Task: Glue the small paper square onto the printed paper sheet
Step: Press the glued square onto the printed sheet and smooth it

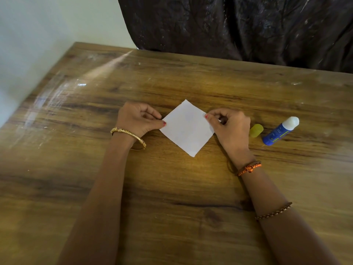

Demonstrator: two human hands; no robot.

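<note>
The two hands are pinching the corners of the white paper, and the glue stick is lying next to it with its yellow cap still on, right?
Not quite. The cap is off: the head view shows the yellow cap lying on the table beside the blue glue stick, whose white tip is bare. The rest holds: the left hand and right hand each pinch a corner of the white paper.

left hand [138, 119]: bare forearm, no sleeve, red-painted thumbnail, ornate gold bangle [128, 136] at wrist | right hand [230, 127]: bare forearm, red-painted nail, orange braided thread band [249, 167] with a darker cord at wrist, brown beaded bracelet [274, 211] nearer along the forearm
</note>
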